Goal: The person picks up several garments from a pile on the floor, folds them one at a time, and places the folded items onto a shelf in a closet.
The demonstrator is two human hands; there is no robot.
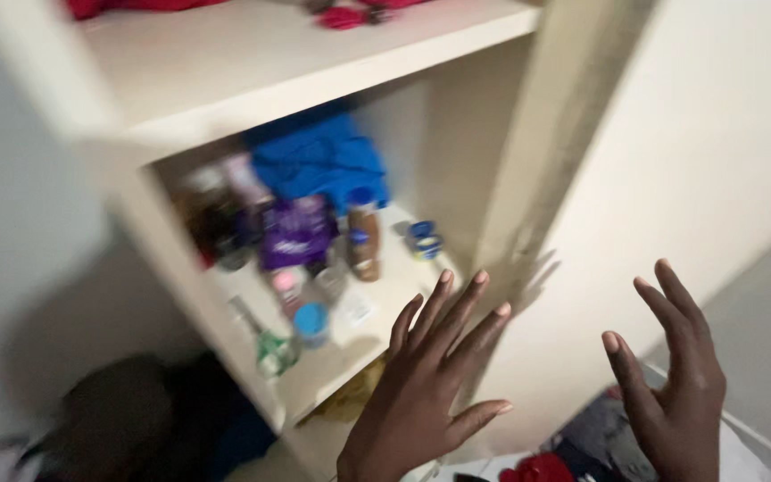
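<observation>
I read this as the reach-in step: my left hand (426, 393) and right hand (675, 384) hang spread and empty, low in frame, near the shelf (377, 312). Next calls for picking one item (all blurred): bottles (363, 236), purple pack (294, 234), blue cloth (319, 156) mid-frame.

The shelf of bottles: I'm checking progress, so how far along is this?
Done: bottles, jars and a purple pouch stand on the shelf, blue cloth behind. In hand: nothing; left hand and right hand hover open. Left: clothes lie below.
</observation>
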